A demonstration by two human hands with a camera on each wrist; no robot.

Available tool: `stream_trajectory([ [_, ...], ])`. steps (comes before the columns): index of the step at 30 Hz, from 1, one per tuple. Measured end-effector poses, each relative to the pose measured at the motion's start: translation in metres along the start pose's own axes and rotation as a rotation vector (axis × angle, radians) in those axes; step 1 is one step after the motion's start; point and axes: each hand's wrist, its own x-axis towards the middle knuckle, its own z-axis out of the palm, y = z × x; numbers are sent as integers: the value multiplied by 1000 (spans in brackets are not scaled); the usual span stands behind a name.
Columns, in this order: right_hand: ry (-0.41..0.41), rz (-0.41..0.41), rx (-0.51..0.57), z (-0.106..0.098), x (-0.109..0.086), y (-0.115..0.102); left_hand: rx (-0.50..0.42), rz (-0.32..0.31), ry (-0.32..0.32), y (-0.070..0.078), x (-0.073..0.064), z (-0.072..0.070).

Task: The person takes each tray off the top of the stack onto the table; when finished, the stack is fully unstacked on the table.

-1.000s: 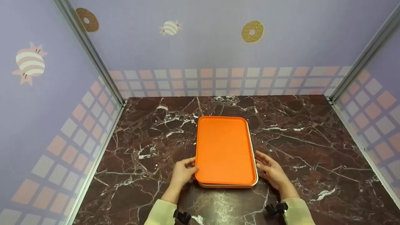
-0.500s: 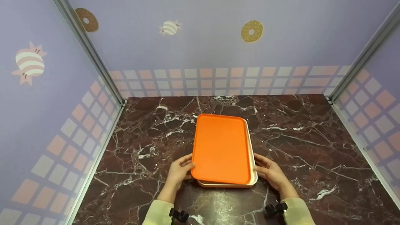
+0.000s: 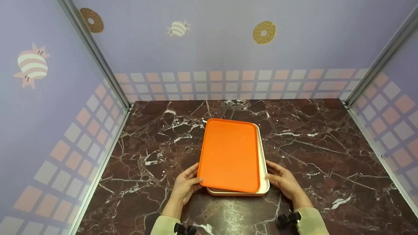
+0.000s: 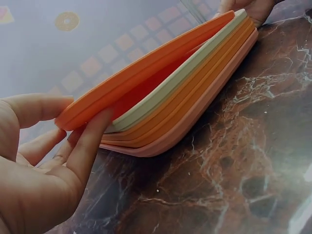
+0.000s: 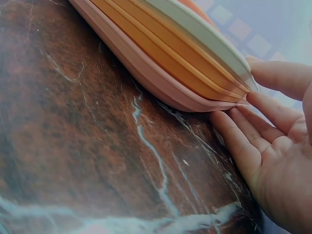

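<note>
An orange tray (image 3: 230, 153) lies on top of a stack, turned a little askew to the left. My left hand (image 3: 184, 188) pinches its near left edge between thumb and fingers. In the left wrist view that edge is raised, with a gap above the cream tray (image 4: 161, 95) beneath. Below come orange-yellow trays (image 4: 204, 78) and a pink tray (image 5: 165, 95) at the bottom. My right hand (image 3: 287, 183) holds the stack's right side, its thumb at the cream rim and its fingers against the lower trays. The cream tray shows along the right and near edges.
The stack rests on a dark red marbled tabletop (image 3: 326, 147) with white veins. Purple panels (image 3: 222, 49) with checked bands and sweet motifs wall in the back and both sides. Metal strips (image 3: 98, 58) run along the corners.
The orange tray has slid and turned left, baring more of the cream tray's right side. My left hand moved left with it. My right hand closed in onto the stack's right side.
</note>
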Motion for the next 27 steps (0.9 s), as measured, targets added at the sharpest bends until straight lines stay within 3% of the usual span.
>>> stream_trajectory([
  [9,5,8,5,0,1,1,-123,15,41,-4,-8,-9],
  [15,0,0,10,-1,1,1,-152,10,31,-8,-9,-12],
  [27,33,-5,10,0,1,2,-222,61,-10,-15,-8,-25],
])
